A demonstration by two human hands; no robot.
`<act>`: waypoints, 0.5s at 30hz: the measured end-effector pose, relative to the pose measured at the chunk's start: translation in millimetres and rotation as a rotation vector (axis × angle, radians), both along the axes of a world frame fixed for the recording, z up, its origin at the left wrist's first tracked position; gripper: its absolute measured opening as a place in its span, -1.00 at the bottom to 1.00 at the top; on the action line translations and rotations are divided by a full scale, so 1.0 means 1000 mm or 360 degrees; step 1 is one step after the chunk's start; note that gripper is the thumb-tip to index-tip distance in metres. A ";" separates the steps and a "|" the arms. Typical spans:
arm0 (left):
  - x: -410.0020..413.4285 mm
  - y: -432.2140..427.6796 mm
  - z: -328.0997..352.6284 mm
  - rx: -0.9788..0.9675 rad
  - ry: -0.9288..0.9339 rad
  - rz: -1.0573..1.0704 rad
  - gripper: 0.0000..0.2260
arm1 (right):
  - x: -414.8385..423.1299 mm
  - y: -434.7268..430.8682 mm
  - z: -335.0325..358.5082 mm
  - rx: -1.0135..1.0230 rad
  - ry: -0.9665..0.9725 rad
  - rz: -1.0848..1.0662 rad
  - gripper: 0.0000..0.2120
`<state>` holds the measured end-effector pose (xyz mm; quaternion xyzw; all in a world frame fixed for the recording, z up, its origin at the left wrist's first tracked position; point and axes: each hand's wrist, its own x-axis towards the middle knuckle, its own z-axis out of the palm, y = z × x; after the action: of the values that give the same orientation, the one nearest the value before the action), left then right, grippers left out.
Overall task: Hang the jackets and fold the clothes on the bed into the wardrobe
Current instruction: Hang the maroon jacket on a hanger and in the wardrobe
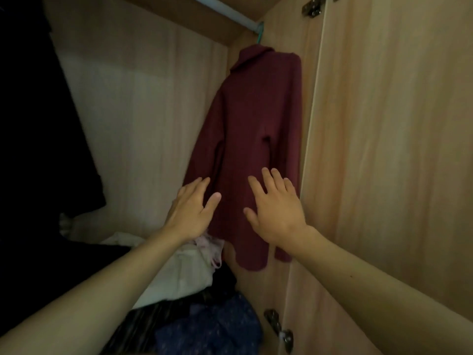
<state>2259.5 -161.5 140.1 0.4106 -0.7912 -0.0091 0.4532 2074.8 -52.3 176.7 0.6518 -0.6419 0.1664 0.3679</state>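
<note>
A maroon jacket (252,129) hangs inside the wardrobe on a teal hanger (259,34) hooked over the white rail (225,10), close to the right side wall. My left hand (190,211) is spread flat at the jacket's lower left edge. My right hand (275,208) lies flat with straight fingers on the jacket's lower front. Neither hand holds anything.
Dark garments (38,124) hang at the left. A heap of clothes lies on the wardrobe floor: white cloth (179,275), pink fabric (211,248), blue dotted fabric (215,329). The open wardrobe door (396,149) with metal hinges (279,329) stands at the right.
</note>
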 end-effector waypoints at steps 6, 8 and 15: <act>0.018 0.090 -0.037 0.0158 -0.0231 0.0070 -0.14 | -0.003 0.072 -0.042 0.0128 -0.0108 0.0129 -0.31; 0.022 0.112 -0.037 0.0162 -0.0303 0.0092 -0.13 | -0.003 0.096 -0.046 0.0192 -0.0124 0.0100 -0.31; 0.027 0.180 -0.030 0.0107 -0.0354 0.0006 -0.15 | -0.008 0.174 -0.041 0.0139 -0.0092 -0.0040 -0.32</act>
<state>2286.0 18.9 110.0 0.4255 -0.8351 0.0110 0.3485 2067.0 121.8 135.9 0.6542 -0.6671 0.1524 0.3223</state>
